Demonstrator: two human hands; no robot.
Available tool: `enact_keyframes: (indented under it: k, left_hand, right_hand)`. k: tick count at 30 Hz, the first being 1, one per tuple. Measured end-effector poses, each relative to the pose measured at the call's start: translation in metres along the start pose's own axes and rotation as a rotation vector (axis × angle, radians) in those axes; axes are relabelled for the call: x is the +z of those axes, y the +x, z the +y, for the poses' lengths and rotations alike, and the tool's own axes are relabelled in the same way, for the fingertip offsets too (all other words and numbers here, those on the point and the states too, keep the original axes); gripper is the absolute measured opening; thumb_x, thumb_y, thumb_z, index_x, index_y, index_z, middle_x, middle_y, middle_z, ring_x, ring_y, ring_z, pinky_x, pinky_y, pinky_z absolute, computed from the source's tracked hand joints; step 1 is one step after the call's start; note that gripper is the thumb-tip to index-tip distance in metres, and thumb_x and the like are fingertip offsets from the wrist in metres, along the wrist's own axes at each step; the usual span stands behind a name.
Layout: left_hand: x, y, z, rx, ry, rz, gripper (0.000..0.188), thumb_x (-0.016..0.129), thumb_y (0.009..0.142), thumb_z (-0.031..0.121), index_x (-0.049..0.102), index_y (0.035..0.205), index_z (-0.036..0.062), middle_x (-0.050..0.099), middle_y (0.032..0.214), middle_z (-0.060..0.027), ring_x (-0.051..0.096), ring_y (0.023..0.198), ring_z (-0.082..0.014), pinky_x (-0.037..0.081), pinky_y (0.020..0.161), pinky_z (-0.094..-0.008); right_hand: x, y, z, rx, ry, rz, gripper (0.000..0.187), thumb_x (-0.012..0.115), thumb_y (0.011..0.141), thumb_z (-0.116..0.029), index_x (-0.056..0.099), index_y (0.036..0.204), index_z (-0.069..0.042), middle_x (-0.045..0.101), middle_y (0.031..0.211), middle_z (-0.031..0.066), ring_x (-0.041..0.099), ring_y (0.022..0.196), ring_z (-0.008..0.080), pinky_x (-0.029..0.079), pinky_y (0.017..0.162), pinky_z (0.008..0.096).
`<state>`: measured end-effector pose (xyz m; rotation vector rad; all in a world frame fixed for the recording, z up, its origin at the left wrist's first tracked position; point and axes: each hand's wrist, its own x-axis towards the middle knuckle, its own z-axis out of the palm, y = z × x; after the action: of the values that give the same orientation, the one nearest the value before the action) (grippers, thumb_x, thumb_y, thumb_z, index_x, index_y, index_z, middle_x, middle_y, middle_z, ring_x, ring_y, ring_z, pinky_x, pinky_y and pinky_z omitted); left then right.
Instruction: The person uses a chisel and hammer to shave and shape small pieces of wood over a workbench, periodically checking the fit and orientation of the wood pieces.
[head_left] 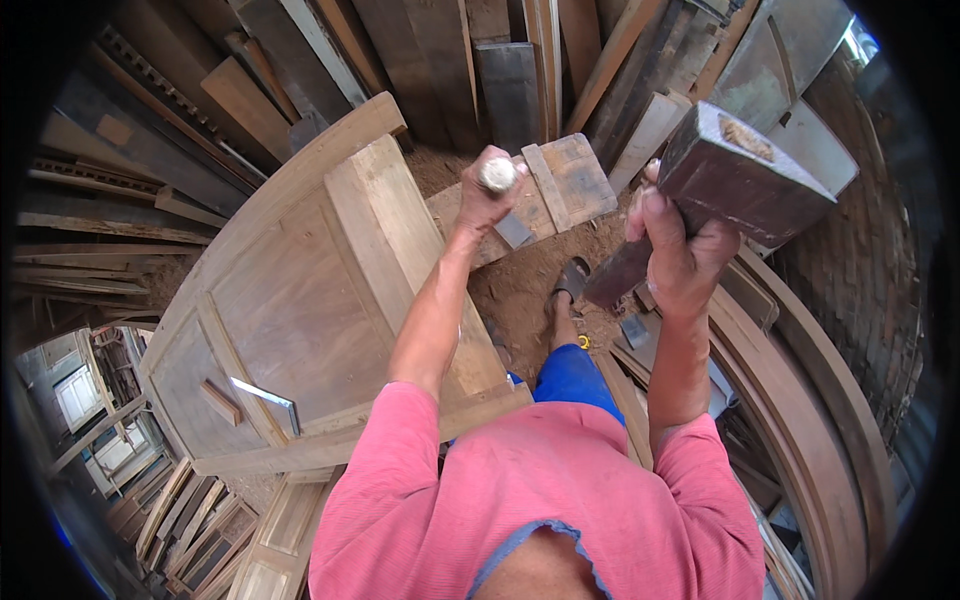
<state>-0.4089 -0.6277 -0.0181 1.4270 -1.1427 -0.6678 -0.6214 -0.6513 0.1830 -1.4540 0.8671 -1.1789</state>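
In my left hand (484,205), the fingers wrap round an upright tool, apparently a chisel (497,174), seen from its pale round handle end. Its blade cannot be made out under the fist. Below and beyond that hand lies a short wooden bench (582,178) with a raised cross strip; a flat grey piece (514,231) rests on it. My right hand (688,255) grips a dark wooden mallet (735,190) by its handle, the heavy head raised above the fist. A large panelled wooden door (300,285) with a curved edge lies left of my left forearm.
On the door lie a try square (268,396) and a small wood block (221,402). Boards (420,60) lean along the far side. Curved timbers (800,400) stand at right. Near my foot are sawdust-covered ground (515,295) and a yellow tape measure (584,342).
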Motion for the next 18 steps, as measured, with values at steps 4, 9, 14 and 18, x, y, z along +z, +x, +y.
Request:
enact_keyframes:
  k: [4, 9, 14, 18]
  left_hand:
    - [-0.013, 0.003, -0.007, -0.023, 0.017, -0.053, 0.016, 0.073, 0.084, 0.009, 0.057, 0.085, 0.0060, 0.054, 0.074, 0.0003, 0.050, 0.071, -0.0069, 0.046, 0.066, -0.0254]
    - [-0.010, -0.005, -0.003, 0.009, 0.042, -0.025, 0.017, 0.074, 0.083, 0.010, 0.058, 0.085, 0.0057, 0.059, 0.074, -0.0007, 0.053, 0.070, -0.0079, 0.048, 0.066, -0.0269]
    - [-0.011, -0.007, -0.001, -0.046, 0.070, -0.042, 0.017, 0.074, 0.082, 0.009, 0.058, 0.086, 0.0054, 0.060, 0.074, -0.0031, 0.054, 0.070, -0.0085, 0.049, 0.067, -0.0273]
    - [-0.005, -0.008, -0.012, 0.087, -0.132, -0.022, 0.018, 0.075, 0.078, 0.006, 0.058, 0.086, 0.0050, 0.060, 0.074, -0.0056, 0.053, 0.071, -0.0086, 0.049, 0.067, -0.0277]
  right_hand:
    - [0.006, 0.017, -0.011, -0.151, 0.018, 0.021, 0.024, 0.062, 0.094, -0.010, 0.061, 0.111, 0.007, 0.060, 0.070, 0.0073, 0.055, 0.058, 0.0135, 0.047, 0.056, 0.0288]
    - [0.021, 0.045, -0.037, -0.372, 0.111, 0.106, 0.023, 0.060, 0.096, -0.011, 0.061, 0.111, 0.006, 0.059, 0.070, 0.0074, 0.055, 0.060, 0.0143, 0.048, 0.057, 0.0303]
    - [0.036, 0.047, -0.004, -0.476, -0.263, 0.010, 0.022, 0.059, 0.095, -0.015, 0.064, 0.106, 0.003, 0.063, 0.079, 0.0085, 0.060, 0.070, 0.0185, 0.051, 0.068, 0.0353]
    - [0.044, 0.030, 0.081, 0.197, -1.132, -0.824, 0.029, 0.068, 0.083, -0.021, 0.066, 0.100, 0.003, 0.070, 0.095, 0.0211, 0.068, 0.090, 0.0378, 0.053, 0.081, 0.0464]
